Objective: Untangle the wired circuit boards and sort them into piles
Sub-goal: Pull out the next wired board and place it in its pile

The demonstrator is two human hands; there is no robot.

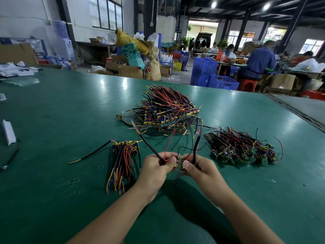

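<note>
Between both hands sits a small green circuit board (179, 164) with black and red wires rising from it. My left hand (157, 166) pinches the board's left side and a thick black wire (149, 147) that runs up and left. My right hand (198, 167) grips the right side and another black wire (196, 147) pointing up. A big tangled heap of wired boards (168, 110) lies further back on the green table (70, 111). A sorted bundle (124, 159) lies left of my hands. Another pile of boards (244, 148) lies to the right.
A folded white card (8, 132) and a black cable (10, 158) lie at the table's left edge. Papers (15, 70) sit at the far left corner. Beyond the table stand blue crates (211, 73), cardboard boxes and seated people at other benches.
</note>
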